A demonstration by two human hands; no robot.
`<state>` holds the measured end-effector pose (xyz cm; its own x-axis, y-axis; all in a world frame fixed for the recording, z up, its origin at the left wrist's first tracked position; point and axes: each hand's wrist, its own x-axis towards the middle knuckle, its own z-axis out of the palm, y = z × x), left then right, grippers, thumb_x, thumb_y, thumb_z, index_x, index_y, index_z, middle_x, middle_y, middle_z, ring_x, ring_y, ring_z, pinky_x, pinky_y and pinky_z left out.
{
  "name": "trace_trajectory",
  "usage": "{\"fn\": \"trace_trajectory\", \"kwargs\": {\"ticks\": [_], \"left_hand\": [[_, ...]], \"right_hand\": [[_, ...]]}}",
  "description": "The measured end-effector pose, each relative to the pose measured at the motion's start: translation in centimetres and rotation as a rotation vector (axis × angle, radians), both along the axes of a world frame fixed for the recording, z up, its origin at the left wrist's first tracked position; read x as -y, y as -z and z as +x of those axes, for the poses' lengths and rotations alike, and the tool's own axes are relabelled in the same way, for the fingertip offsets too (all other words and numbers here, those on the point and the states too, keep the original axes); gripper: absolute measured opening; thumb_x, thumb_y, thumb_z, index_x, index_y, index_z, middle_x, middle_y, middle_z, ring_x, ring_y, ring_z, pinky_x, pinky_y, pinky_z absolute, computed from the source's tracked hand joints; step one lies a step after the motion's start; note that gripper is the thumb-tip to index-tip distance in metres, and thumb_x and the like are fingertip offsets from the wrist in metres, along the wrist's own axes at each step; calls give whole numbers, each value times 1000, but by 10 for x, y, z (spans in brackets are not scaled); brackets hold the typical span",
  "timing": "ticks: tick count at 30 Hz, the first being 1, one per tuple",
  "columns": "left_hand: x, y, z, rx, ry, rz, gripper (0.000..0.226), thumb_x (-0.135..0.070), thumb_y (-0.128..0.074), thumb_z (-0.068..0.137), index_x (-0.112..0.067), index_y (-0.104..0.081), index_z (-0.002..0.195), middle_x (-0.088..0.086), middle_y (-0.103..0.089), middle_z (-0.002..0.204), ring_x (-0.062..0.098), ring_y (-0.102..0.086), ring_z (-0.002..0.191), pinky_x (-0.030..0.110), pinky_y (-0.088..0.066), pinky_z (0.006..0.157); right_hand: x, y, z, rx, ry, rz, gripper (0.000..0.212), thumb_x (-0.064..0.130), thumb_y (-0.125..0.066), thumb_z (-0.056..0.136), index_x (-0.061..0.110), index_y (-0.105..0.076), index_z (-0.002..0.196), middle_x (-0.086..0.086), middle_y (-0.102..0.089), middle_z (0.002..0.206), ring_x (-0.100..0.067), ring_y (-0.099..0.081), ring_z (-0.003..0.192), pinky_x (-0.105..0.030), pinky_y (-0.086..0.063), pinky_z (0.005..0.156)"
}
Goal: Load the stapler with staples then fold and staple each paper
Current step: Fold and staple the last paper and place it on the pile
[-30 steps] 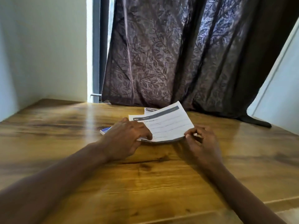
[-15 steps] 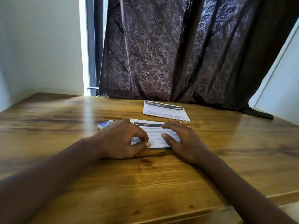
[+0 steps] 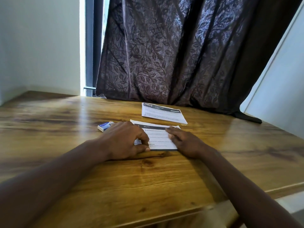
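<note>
Right hand slid outward; both hands flatten folded paper; staple box beside

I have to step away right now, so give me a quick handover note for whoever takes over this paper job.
Left hand: pressed flat on the left side of the folded paper, thumb at its near edge.
Right hand: flat on the paper's right side, fingers spread over it.
Folded paper lies on the wooden table, fold edge nearest you, not lined up perfectly at the far edge.
A second paper lies beyond it, near the curtain.
Small blue staple box sits just left of the left hand.
No stapler is in view; I cannot tell whether it is loaded.
Left: finish the crease, staple this paper, then handle the other.
</note>
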<state>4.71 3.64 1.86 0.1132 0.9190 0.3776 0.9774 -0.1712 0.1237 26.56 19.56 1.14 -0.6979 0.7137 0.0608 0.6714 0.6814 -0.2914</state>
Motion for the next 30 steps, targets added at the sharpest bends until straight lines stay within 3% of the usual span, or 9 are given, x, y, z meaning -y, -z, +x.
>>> {"fn": "trace_trajectory", "kwargs": {"ticks": [3, 6, 8, 11, 14, 18, 24, 27, 30], "left_hand": [[0, 0, 1, 24, 10, 1, 31, -64, -59, 88, -43, -73, 104, -26, -72, 117, 3, -67, 107, 35, -52, 92], [1, 1, 0, 48, 15, 5, 32, -65, -58, 86, -42, -73, 102, -27, -72, 115, 3, -67, 106, 38, -54, 91], [1, 2, 0, 48, 21, 10, 30, -65, -58, 86, -43, -73, 101, -27, -72, 116, 3, -67, 105, 37, -54, 90], [1, 3, 0, 37, 28, 17, 28, -64, -60, 88, -42, -72, 103, -26, -72, 117, 2, -66, 106, 35, -53, 90], [2, 3, 0, 34, 30, 15, 27, -63, -61, 90, -42, -72, 103, -26, -71, 118, 3, -66, 107, 35, -53, 91], [1, 3, -1, 44, 31, 18, 25, -61, -62, 90, -41, -72, 101, -27, -71, 118, 3, -66, 108, 35, -53, 89], [0, 3, -2, 69, 28, -6, 22, -63, -63, 89, -44, -70, 94, -32, -69, 118, 0, -65, 106, 33, -52, 88], [2, 1, -1, 68, 30, -25, 16, -63, -63, 89, -48, -65, 86, -33, -68, 119, -2, -64, 104, 31, -51, 87], [3, 0, 0, 69, 35, -30, 19, -63, -63, 89, -45, -69, 93, -31, -68, 121, -1, -64, 109, 36, -53, 92]], "right_hand": [[4, -4, 26, -48, 121, 114, 38, 40, -47, 103, 31, -57, 139, 9, -50, 151, -14, -44, 139, -36, -36, 113], [29, -3, 31, -171, 155, 252, 23, 41, -59, 96, 32, -71, 113, 13, -69, 118, -8, -59, 110, -33, -48, 92], [49, -3, 22, -325, 171, 113, 18, 44, -70, 89, 30, -75, 99, 15, -72, 94, 0, -63, 87, -27, -51, 76], [63, -6, 7, -391, 212, -66, 26, 48, -81, 78, 27, -75, 93, 11, -72, 83, -2, -65, 79, -22, -46, 65], [64, -9, 4, -360, 243, -118, 26, 39, -85, 77, 25, -75, 95, 9, -71, 82, -4, -65, 79, -20, -43, 64], [56, -12, 13, -323, 298, -81, 9, 27, -84, 80, 22, -76, 81, 12, -71, 76, -1, -64, 77, -18, -44, 63], [31, -17, 43, -231, 424, 37, 9, 25, -84, 79, 24, -75, 75, 13, -70, 76, -3, -62, 77, -25, -47, 68], [23, -19, 59, -244, 468, -5, 10, 25, -85, 78, 23, -75, 75, 11, -72, 79, -5, -64, 80, -28, -51, 73], [13, -21, 66, -195, 532, 23, 8, 18, -80, 81, 24, -76, 77, 9, -72, 83, -10, -65, 85, -35, -57, 81]]}}
